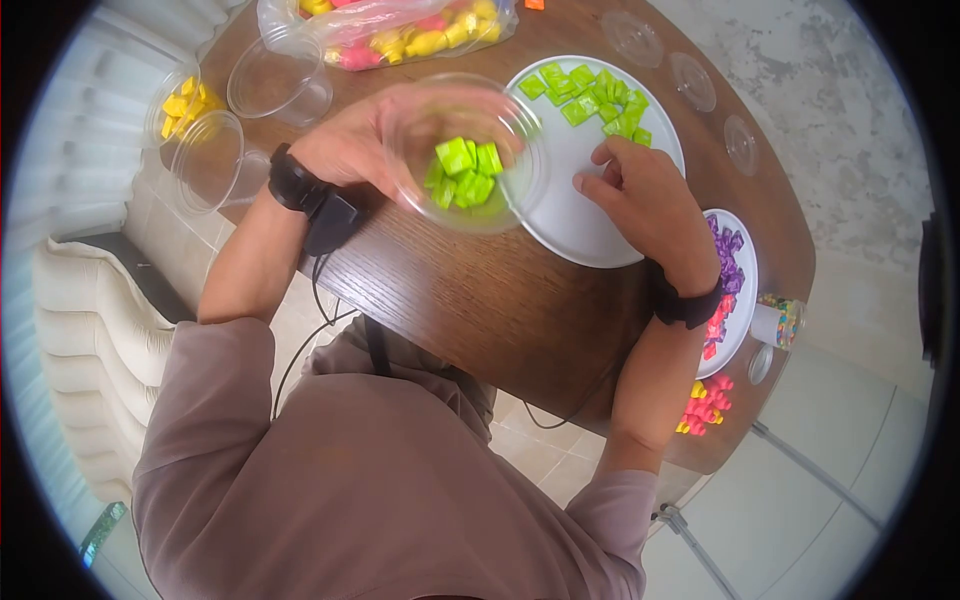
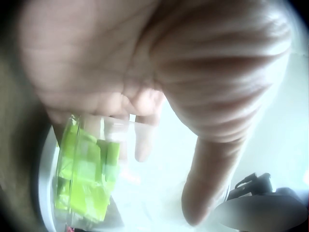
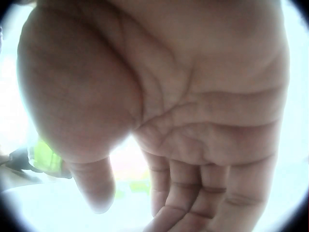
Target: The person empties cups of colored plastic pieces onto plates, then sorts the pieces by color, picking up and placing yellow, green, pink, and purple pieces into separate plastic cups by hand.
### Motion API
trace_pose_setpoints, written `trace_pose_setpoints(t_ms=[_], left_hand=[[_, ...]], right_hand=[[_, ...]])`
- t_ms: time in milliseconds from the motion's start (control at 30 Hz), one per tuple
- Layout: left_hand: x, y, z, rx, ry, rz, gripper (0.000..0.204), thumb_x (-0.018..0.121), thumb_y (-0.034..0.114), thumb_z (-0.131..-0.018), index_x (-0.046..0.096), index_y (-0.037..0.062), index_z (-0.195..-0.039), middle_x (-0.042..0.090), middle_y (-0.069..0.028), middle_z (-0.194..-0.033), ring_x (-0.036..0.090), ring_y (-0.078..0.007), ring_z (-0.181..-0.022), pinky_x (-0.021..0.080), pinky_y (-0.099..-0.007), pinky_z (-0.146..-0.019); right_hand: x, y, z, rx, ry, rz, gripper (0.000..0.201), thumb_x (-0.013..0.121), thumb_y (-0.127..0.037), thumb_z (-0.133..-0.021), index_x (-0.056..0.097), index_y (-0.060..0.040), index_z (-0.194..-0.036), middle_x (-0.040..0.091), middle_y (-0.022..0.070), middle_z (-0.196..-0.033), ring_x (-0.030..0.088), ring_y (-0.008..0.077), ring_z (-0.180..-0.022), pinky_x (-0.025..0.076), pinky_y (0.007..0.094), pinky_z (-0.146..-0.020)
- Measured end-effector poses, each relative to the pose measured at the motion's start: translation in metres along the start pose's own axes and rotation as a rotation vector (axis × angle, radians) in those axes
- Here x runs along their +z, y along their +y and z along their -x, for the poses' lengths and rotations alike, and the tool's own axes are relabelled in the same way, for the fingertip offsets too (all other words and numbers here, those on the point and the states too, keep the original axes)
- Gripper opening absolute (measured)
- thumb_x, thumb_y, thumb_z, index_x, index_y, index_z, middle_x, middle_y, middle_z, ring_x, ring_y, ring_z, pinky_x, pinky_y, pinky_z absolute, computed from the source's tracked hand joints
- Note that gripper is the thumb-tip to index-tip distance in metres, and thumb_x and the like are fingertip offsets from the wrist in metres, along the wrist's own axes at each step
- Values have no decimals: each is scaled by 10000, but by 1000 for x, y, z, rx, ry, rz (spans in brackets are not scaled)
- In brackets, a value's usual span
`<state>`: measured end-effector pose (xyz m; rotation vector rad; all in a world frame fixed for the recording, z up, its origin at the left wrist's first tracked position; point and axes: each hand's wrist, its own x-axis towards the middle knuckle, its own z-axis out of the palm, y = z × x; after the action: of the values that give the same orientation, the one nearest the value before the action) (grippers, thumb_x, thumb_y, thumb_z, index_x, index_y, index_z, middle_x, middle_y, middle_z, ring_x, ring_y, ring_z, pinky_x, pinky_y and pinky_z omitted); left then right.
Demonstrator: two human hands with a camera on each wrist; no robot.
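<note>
Green, glossy, flat squares [image 1: 576, 112] lie on the round white plate [image 1: 552, 208], just beyond the right hand [image 1: 650, 200], which is nearer them; its fingers bend loosely, thumb parted, nothing seen between; the left hand [image 1: 350, 138] curls its fingers round a clear plastic cup [image 1: 452, 213] of green pieces [image 1: 455, 155], left of the squares.

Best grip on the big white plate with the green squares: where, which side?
White plate: I'd pinch the bare near rim from the person's side, thumb above, fingers below. It's round with no handle; green squares sit toward the far side, and the left hand is off its left edge.
</note>
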<state>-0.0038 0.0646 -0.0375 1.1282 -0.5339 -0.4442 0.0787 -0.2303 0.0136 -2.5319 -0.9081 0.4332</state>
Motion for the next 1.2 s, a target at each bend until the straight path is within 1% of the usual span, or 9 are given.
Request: trace_pose_setpoints(t_ms=[100, 167, 400, 500, 533, 633, 767, 833, 1200], left_hand=[[0, -1, 1, 12, 88, -4, 1017, 918, 126, -610, 458, -20, -1504, 650, -128, -1347, 551, -213, -1307, 375, -374, -1157], [5, 0, 1, -111, -38, -51, 1002, 921, 122, -609, 475, -22, -1494, 649, -117, -1358, 546, -198, -1316, 372, -374, -1165], [8, -6, 0, -150, -81, 66, 962, 920, 112, -607, 504, -44, -1461, 646, -130, -1368, 563, -211, -1308, 382, -351, -1160], [-1, -5, -7, -16, -158, -24, 975, 918, 92, -594, 497, -53, -1461, 647, -135, -1364, 576, -217, -1293, 393, -349, -1151], [3, 2, -4, -69, -68, 32, 988, 925, 91, -594, 490, -50, -1469, 647, -134, -1365, 568, -217, -1304, 387, -349, -1154], [6, -5, 0, -184, -91, 72, 1016, 933, 92, -593, 469, -44, -1487, 643, -130, -1374, 565, -214, -1307, 389, -348, -1151], [8, -7, -4, -115, -89, 91, 1024, 930, 81, -596, 457, -43, -1496, 639, -126, -1382, 563, -209, -1306, 389, -339, -1148], [9, -8, -2, -205, -95, 162, 1012, 928, 75, -598, 465, -40, -1491, 638, -125, -1383, 564, -207, -1303, 387, -339, -1149], [3, -8, -6, -88, -98, 74, 944, 922, 106, -600, 530, -28, -1449, 639, -133, -1377, 558, -219, -1308, 360, -357, -1167]], right_hand=[[0, -1, 0, 11, -2, -1, 334, 705, -257, -885, 642, 53, -995, 689, 248, -809, 680, 431, -840, 513, 486, -764], [-1, -1, -1, 8, -2, -13, 335, 706, -257, -883, 642, 53, -994, 689, 248, -809, 680, 431, -840, 514, 484, -763], [-2, -3, 0, 20, -10, -35, 328, 709, -251, -883, 642, 53, -987, 685, 246, -794, 677, 423, -817, 514, 478, -746], [1, 3, -1, -10, 14, -30, 323, 710, -248, -883, 641, 52, -984, 681, 240, -780, 674, 421, -802, 509, 480, -738], [1, 4, 0, -7, 13, -30, 323, 710, -248, -883, 641, 52, -984, 681, 240, -780, 674, 421, -802, 509, 480, -738], [0, 1, -2, -16, 15, -22, 323, 710, -248, -883, 641, 51, -983, 680, 239, -779, 674, 422, -798, 508, 482, -735], [0, 2, 0, -3, 7, -30, 322, 709, -246, -884, 640, 53, -984, 681, 240, -782, 677, 417, -806, 509, 478, -734], [2, 3, -1, -25, 25, -17, 322, 710, -245, -884, 641, 53, -982, 681, 240, -781, 679, 416, -805, 511, 477, -732], [1, 3, 0, -31, 46, -7, 319, 715, -243, -879, 645, 50, -986, 686, 234, -791, 684, 409, -801, 521, 468, -731]])
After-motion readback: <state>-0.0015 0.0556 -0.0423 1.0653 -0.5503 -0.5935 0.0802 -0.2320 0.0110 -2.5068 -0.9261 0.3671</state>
